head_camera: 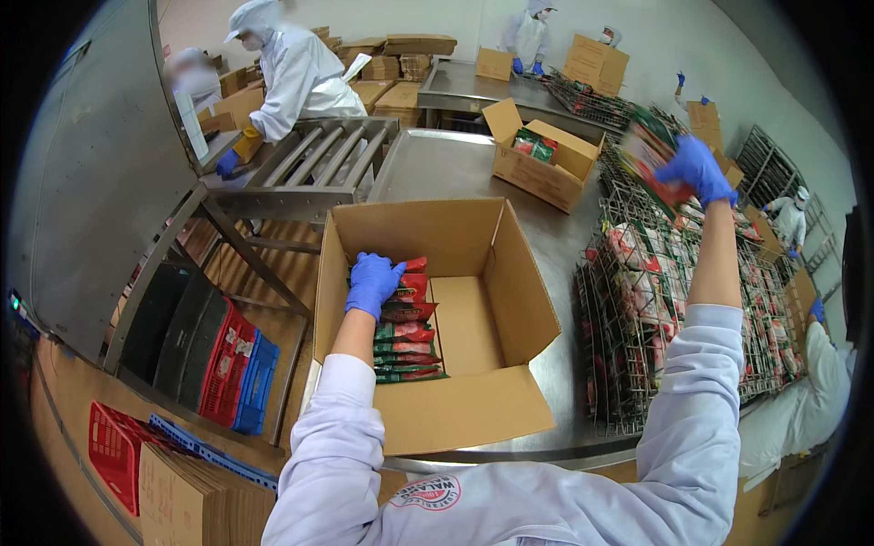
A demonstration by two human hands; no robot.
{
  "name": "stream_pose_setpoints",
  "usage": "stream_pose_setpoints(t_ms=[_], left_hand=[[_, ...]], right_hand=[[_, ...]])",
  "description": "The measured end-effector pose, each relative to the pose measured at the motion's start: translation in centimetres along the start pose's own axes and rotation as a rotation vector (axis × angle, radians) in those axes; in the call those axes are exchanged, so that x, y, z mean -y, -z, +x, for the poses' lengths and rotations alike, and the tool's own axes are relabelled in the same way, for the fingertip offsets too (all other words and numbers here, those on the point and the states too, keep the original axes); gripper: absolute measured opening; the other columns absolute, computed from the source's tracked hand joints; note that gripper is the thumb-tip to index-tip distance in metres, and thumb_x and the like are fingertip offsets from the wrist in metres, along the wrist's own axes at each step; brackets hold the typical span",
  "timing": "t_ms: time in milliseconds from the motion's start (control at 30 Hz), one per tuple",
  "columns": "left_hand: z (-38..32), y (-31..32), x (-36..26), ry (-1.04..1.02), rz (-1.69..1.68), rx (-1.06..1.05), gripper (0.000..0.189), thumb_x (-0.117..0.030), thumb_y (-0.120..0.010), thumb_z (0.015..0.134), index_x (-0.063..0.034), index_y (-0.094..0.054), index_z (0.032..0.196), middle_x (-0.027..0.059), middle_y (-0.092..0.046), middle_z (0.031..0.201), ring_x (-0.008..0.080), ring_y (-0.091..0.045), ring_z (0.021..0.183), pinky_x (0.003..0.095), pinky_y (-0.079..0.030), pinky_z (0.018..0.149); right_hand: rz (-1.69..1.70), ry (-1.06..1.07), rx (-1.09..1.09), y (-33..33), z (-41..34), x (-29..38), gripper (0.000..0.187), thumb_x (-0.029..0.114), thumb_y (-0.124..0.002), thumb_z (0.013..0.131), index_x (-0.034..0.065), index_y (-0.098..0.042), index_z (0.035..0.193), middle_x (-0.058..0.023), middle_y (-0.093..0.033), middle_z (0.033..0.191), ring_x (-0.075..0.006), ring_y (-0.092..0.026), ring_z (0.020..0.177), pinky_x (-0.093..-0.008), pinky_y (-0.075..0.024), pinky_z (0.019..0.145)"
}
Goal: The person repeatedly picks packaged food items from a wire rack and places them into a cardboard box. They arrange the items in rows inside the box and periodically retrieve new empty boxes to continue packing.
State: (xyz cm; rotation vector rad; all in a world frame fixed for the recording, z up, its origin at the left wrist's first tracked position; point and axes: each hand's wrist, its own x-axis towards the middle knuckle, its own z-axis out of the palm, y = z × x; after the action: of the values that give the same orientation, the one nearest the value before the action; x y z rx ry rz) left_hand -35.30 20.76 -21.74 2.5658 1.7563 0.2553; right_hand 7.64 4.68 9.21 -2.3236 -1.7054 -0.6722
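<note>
An open cardboard box (pixel 519 286) stands before me on a steel table. A row of red and green plastic packets (pixel 407 332) lines its left side. My left hand (pixel 373 283), in a blue glove, rests on the packets at the far end of that row; its fingertips are partly hidden. My right hand (pixel 698 170), also blue-gloved, is raised at the right and grips a green and red packet (pixel 649 160), blurred by motion. Below it, wire racks (pixel 631 307) hold many similar packets.
A second open box (pixel 539 179) with packets sits farther back on the table. A roller conveyor (pixel 321 155) lies at the left, where a co-worker in white (pixel 300 75) stands. Crates (pixel 222 362) and folded cardboard (pixel 184 501) are at the lower left. Other co-workers are farther off.
</note>
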Motion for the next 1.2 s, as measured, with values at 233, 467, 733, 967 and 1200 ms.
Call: stream_pose_setpoints(t_ms=[233,467,733,967,1200], left_hand=[[-5.5,-0.7,-0.3,0.199,-0.095,-0.178,0.036,-0.039,-0.052,0.081,-0.0054,-0.061,0.088,0.0128,-0.058,0.091,0.0274,-0.051,0.091,0.0399,-0.044,0.076],[-5.9,-2.4,-1.7,0.154,-0.14,-0.283,0.03,-0.034,-0.054,0.078,-0.0063,-0.059,0.09,0.0116,-0.058,0.09,0.0274,-0.051,0.092,0.0411,-0.041,0.077],[-7.0,-1.7,1.3,0.061,-0.212,-0.338,0.03,-0.031,-0.051,0.078,-0.0058,-0.062,0.092,0.017,-0.061,0.089,0.0343,-0.059,0.081,0.0446,-0.047,0.07],[-8.0,5.4,-7.4,-0.344,-0.595,-0.771,0.03,-0.016,-0.057,0.083,-0.0011,-0.056,0.109,0.0173,-0.053,0.115,0.0293,-0.051,0.104,0.0375,-0.043,0.085],[-14.7,12.6,-27.6,-0.44,-1.096,-0.232,0.045,-0.019,-0.06,0.082,-0.0046,-0.046,0.122,0.0101,-0.045,0.126,0.0181,-0.044,0.112,0.0308,-0.037,0.089]], right_hand=[[0.103,0.706,0.139,-4.9,0.3,28.6,0.037,0.024,-0.068,0.054,0.0027,-0.063,0.083,-0.0182,-0.062,0.075,-0.0336,-0.06,0.066,-0.039,-0.0486,0.06],[0.522,0.718,0.221,-20.1,-6.0,36.6,0.017,0.004,-0.054,0.066,0.003,-0.061,0.082,-0.0193,-0.06,0.08,-0.0375,-0.058,0.079,-0.0418,-0.0473,0.07],[0.702,0.469,-0.294,3.1,-17.6,23.4,0.024,0.01,-0.059,0.076,0.0082,-0.057,0.101,-0.0109,-0.061,0.09,-0.0276,-0.057,0.084,-0.0362,-0.0429,0.081],[0.361,-0.365,-0.564,2.4,-33.2,-1.5,0.023,0.021,-0.064,0.077,0.0076,-0.061,0.095,-0.0095,-0.062,0.097,-0.0263,-0.057,0.092,-0.0464,-0.0293,0.097],[0.232,-0.382,-0.474,-0.2,-37.9,-12.0,0.036,0.034,-0.065,0.075,0.0063,-0.061,0.098,-0.0124,-0.058,0.107,-0.0262,-0.051,0.105,-0.0509,-0.0189,0.102]])
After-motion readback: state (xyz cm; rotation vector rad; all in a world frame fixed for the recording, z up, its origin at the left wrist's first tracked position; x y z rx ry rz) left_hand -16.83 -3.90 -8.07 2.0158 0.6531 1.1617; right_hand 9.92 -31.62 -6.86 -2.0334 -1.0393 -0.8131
